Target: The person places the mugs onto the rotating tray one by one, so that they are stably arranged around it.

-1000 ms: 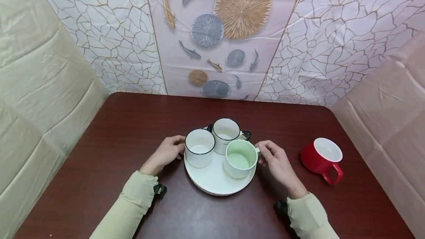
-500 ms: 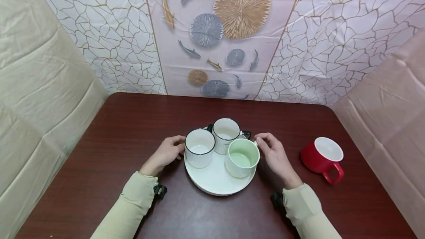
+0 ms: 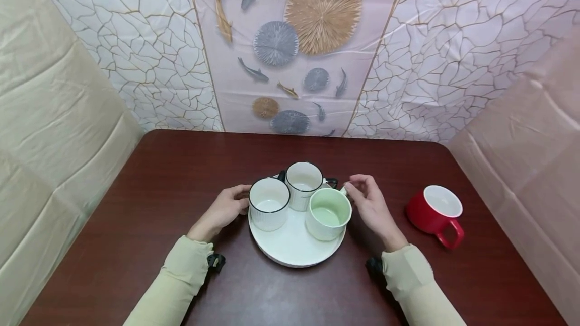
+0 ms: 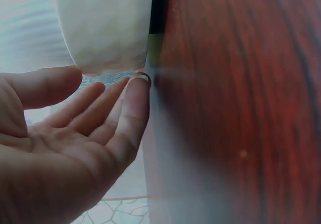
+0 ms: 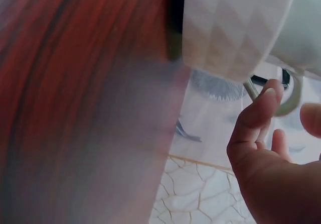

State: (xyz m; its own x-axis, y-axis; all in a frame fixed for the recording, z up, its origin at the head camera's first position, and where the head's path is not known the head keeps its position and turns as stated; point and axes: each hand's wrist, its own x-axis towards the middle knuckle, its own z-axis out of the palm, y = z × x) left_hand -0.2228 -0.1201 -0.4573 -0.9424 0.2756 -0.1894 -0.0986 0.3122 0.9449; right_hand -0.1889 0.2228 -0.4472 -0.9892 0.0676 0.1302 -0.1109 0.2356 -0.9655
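A white round tray (image 3: pixel 296 253) with a faceted side carries a white black-rimmed mug (image 3: pixel 270 215), a second white black-rimmed mug (image 3: pixel 301 197) behind it, and a pale green cup (image 3: pixel 327 225). My left hand (image 3: pixel 223 211) lies at the tray's left edge, fingers loosely extended beside the front white mug. In the left wrist view, its fingertips (image 4: pixel 139 86) meet the tray's side or come very close. My right hand (image 3: pixel 371 205) is at the green cup's handle (image 5: pixel 295 96). One fingertip overlaps the handle, while the thumb shows apart from it in the right wrist view.
A red mug (image 3: pixel 430 213) with a white inside stands on the right of the dark wooden table (image 3: pixel 181 160), handle toward the front right. A patterned cloth (image 3: pixel 154 49) hangs behind the table. Padded beige panels (image 3: pixel 50 114) flank both sides.
The green cup has turned on the tray, its handle swinging toward the back. My right hand has moved back and slightly left with it. The left hand has stayed nearly still.
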